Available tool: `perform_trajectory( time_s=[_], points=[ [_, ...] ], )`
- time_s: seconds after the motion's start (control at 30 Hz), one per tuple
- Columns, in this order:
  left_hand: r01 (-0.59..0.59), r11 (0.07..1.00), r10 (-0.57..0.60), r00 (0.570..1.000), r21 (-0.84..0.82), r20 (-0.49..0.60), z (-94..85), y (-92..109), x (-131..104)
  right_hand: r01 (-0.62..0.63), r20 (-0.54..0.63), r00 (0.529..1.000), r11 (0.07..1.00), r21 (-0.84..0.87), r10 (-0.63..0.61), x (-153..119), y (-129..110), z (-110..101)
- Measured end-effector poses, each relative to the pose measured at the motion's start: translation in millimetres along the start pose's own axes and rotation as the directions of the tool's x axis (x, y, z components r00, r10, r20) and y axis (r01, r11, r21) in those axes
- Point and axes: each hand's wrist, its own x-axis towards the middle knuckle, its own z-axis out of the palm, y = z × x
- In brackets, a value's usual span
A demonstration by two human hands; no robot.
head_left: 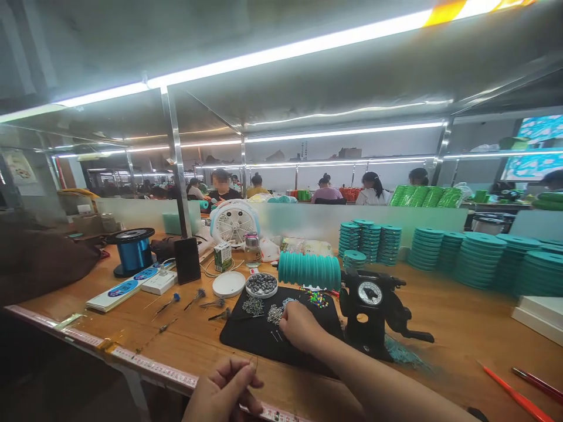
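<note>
A worker's left hand (224,391) and right hand (300,326): both bare, no gloves, rings or watch, right forearm unsleeved.

I see my right hand (299,324) reaching onto the black mat (246,337), fingertips at the small metal parts (275,315). My left hand (224,392) pinches a thin wire (254,362) near the bench (461,328) edge.

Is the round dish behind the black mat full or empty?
Full: the round dish is heaped with small dark grey pieces up to its rim.
</note>
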Motion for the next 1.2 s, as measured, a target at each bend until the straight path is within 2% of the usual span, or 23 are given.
perform_trajectory(
  time_s=[0.13, 0.23, 0.3, 0.37, 0.43, 0.57, 0.63, 0.73, 0.83, 0.93, 1.2],
  points=[
    [-0.169, 0.983, 0.171, 0.985, 0.069, -0.026, 4.6, 37, 25, 0.122, -0.036, 0.992, 0.974, 0.194, -0.117, -29, -8, -26],
    [-0.191, 0.980, 0.191, 0.982, 0.049, 0.004, 17.5, 51, 40, 0.202, -0.062, 0.979, 0.873, 0.444, -0.195, -43, -12, -46],
    [-0.195, 0.980, 0.194, 0.980, 0.045, 0.033, 28.4, 55, 47, 0.311, -0.172, 0.950, 0.798, 0.516, -0.260, -45, -13, -54],
    [-0.188, 0.981, 0.185, 0.980, 0.041, 0.068, 38.9, 57, 51, 0.422, -0.286, 0.902, 0.797, 0.432, -0.322, -45, -12, -57],
    [-0.165, 0.986, 0.162, 0.982, 0.024, 0.102, 47.3, 58, 52, 0.478, -0.344, 0.862, 0.823, 0.309, -0.372, -41, -9, -56],
    [-0.120, 0.993, 0.116, 0.977, 0.008, 0.179, 57.9, 62, 53, 0.524, -0.378, 0.790, 0.852, 0.007, -0.483, -27, -1, -51],
    [-0.153, 0.988, 0.146, 0.967, 0.017, 0.209, 61.3, 67, 58, 0.504, -0.355, 0.767, 0.844, -0.183, -0.535, -16, -2, -55],
    [-0.235, 0.969, 0.216, 0.954, 0.074, 0.208, 66.6, 86, 74, 0.430, -0.306, 0.792, 0.838, -0.335, -0.529, 5, -12, -75],
    [-0.284, 0.949, 0.261, 0.951, 0.138, 0.166, 72.0, 109, 94, 0.396, -0.296, 0.817, 0.855, -0.335, -0.494, 29, -25, -100],
    [-0.284, 0.945, 0.265, 0.956, 0.162, 0.129, 75.7, 124, 109, 0.394, -0.268, 0.834, 0.860, -0.323, -0.483, 47, -32, -114],
    [-0.208, 0.962, 0.189, 0.975, 0.177, 0.119, 76.3, 119, 120, 0.395, -0.221, 0.848, 0.852, -0.343, -0.482, 58, -31, -117]
  ],
)
